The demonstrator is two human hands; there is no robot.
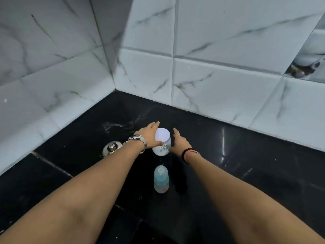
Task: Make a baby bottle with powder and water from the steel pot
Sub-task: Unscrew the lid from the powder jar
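Counter [246, 164] — glossy black. Wall tiles [219, 41] — white, grey-veined. Powder jar [162, 144]: white lid, printed body. Baby bottle [161, 179]: translucent blue. Pot lid [112, 148]: silver steel.

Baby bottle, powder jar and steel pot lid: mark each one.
Baby bottle [161, 179]: head view, blue collar.
Powder jar [162, 135]: head view, white lid top.
Steel pot lid [112, 147]: head view, centre knob.

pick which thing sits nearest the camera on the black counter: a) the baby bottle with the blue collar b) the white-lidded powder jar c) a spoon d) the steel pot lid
a: the baby bottle stands lowest in the head view, between the forearms, while the powder jar and the steel lid lie farther back.
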